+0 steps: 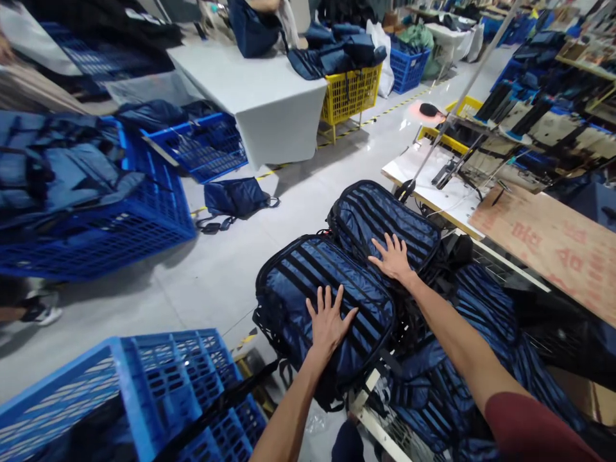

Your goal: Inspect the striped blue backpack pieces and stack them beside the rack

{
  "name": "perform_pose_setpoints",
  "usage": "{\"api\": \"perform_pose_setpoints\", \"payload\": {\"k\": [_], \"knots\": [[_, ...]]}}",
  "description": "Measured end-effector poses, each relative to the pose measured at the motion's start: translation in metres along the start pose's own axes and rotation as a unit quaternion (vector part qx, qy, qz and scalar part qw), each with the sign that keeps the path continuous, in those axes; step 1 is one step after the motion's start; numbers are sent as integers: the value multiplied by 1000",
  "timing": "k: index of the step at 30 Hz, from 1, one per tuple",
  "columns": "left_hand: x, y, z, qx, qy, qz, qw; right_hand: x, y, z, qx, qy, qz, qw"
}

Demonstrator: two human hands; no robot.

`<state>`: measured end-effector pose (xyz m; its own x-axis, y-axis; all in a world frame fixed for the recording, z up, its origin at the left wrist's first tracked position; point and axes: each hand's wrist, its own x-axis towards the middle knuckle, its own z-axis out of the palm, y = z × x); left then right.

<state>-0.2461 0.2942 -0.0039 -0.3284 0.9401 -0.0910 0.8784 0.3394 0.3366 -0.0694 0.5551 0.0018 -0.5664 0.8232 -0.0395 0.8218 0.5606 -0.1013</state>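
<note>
Two dark blue backpacks with black webbing stripes lie side by side in front of me. My left hand (330, 324) rests flat with spread fingers on the nearer backpack (293, 282). On the farther backpack (370, 202), my right hand (392, 258) lies with its fingers apart. Neither hand grips anything. More blue striped bags (481, 301) are heaped to the right of the two backpacks, partly beneath my right forearm. What supports the two backpacks is mostly hidden under them.
A blue plastic crate (115, 372) stands close at lower left; another large crate (158, 212) holds blue bags. A blue bag (235, 196) lies on the floor. A white table (260, 96) is ahead, a sewing-machine table (423, 173) at right. A person's shoe (45, 311) shows at left.
</note>
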Motion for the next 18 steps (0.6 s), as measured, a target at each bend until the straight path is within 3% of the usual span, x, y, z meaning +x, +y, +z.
{"api": "perform_pose_setpoints", "payload": {"k": [4, 9, 13, 18], "knots": [[2, 4, -2, 22, -6, -4, 1000, 7, 1, -2, 3, -7, 0, 1000], [-18, 5, -9, 68, -20, 7, 997, -21, -7, -17, 23, -33, 4, 999], [-23, 9, -19, 88, -18, 16, 996, -41, 2, -37, 39, -40, -9, 998], [-27, 36, -41, 60, 45, 65, 995, -79, 25, -54, 69, 7, -7, 998]]}}
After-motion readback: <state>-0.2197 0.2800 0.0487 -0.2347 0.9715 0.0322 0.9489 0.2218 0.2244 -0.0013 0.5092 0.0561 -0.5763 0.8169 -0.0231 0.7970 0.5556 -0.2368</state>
